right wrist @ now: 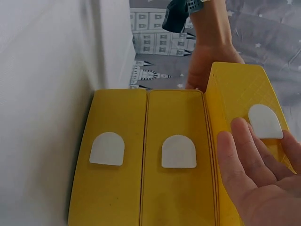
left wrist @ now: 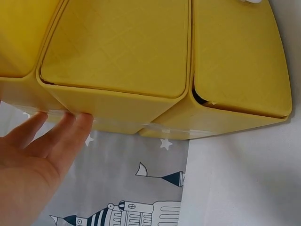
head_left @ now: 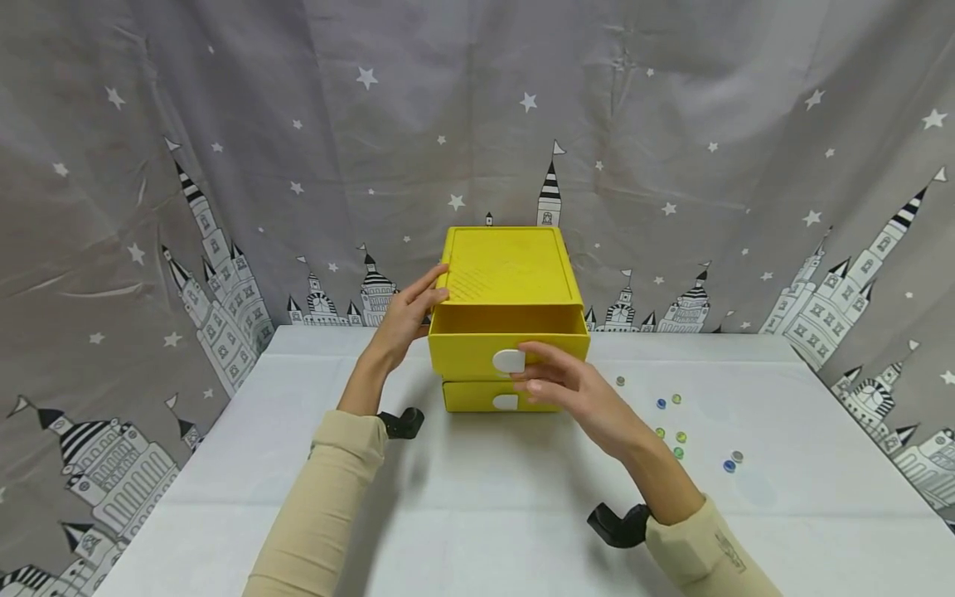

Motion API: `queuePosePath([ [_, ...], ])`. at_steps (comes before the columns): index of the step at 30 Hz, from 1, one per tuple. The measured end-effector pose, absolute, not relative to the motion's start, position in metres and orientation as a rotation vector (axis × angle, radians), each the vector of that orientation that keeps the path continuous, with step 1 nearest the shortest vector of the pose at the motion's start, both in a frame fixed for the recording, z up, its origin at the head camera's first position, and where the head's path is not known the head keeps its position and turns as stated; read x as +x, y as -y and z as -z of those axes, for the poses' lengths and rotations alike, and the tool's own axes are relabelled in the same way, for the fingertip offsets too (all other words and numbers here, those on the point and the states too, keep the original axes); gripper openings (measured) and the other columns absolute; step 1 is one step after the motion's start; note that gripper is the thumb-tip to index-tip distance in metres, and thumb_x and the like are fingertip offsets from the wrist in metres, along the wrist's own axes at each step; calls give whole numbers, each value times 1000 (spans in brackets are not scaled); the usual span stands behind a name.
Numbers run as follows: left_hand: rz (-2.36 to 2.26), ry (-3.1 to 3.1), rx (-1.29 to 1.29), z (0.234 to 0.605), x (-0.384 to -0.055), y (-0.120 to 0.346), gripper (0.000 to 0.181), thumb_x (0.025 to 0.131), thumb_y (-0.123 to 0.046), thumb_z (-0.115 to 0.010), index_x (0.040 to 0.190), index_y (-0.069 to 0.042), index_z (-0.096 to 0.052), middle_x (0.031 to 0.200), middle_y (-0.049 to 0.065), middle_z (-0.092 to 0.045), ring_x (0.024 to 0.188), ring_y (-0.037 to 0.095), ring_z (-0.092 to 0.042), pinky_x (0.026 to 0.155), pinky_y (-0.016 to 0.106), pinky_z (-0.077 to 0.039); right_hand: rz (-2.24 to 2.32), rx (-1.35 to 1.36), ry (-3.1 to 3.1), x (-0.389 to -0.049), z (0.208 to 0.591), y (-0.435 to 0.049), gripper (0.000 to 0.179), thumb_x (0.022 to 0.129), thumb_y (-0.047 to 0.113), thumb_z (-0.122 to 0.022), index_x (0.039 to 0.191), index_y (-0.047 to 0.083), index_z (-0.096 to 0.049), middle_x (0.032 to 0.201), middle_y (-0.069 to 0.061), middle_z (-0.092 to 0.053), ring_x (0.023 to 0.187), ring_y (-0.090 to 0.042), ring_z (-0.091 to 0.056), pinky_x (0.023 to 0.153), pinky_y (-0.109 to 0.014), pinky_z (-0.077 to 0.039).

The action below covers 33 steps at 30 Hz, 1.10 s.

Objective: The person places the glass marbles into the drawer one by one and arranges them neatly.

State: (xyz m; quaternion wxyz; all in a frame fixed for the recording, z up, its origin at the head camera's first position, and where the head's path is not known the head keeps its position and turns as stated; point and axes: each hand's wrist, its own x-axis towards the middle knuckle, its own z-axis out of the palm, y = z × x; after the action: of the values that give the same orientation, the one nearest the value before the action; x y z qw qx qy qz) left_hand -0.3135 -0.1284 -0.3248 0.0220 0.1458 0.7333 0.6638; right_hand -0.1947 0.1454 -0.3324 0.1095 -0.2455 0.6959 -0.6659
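Observation:
A yellow drawer unit point(head_left: 515, 257) stands on the white table. Its top drawer point(head_left: 462, 352) is pulled partway out, and the part of its inside that shows in the head view looks bare. My right hand point(head_left: 578, 390) pinches the white handle point(right wrist: 264, 121) of that drawer between thumb and fingers. With fingers extended, my left hand point(head_left: 406, 315) rests against the unit's left side near the top edge, as the left wrist view also shows. The two lower drawers stand closed in the right wrist view, with white handles point(right wrist: 107, 149) on their fronts.
Several small round glass-like pieces point(head_left: 678, 453), blue, green and grey, lie scattered on the white tabletop point(head_left: 485, 514) to the right of the unit. Behind the unit hangs a grey curtain point(head_left: 448, 108) printed with castles and stars.

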Motion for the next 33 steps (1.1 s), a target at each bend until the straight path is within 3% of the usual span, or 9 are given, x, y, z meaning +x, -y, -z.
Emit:
queuePosePath([
  [6,-2051,-2271,459,326,-313,130,57,99,-35,-52,154,-30,-37,160,3,-28,140,28,-37,103,56,-39,1899,-739,-2079,-188,330,-146,55,98,18,-59,149,7,-41,134,-22,-55,124,-34,-53,101,-41,-44],
  [15,-2059,-2271,456,326,-313,129,57,99,-35,-52,154,-29,-37,160,2,-28,140,29,-36,102,56,-40,1850,-779,-2080,-179,332,-149,58,98,20,-62,150,10,-39,137,-23,-53,127,-39,-49,101,-38,-44],
  [23,-2054,-2282,454,327,-313,129,57,99,-35,-52,154,-29,-38,159,2,-29,140,30,-35,102,58,-39,1809,-822,-2090,-174,333,-150,59,98,19,-61,151,9,-37,135,-15,-56,126,-34,-51,99,-34,-46],
  [33,-2074,-2263,480,327,-314,129,58,98,-34,-52,154,-28,-38,159,4,-30,139,30,-37,102,56,-40,1779,-847,-2102,-171,331,-151,58,98,16,-60,151,10,-36,137,-15,-54,127,-36,-50,99,-34,-46],
])
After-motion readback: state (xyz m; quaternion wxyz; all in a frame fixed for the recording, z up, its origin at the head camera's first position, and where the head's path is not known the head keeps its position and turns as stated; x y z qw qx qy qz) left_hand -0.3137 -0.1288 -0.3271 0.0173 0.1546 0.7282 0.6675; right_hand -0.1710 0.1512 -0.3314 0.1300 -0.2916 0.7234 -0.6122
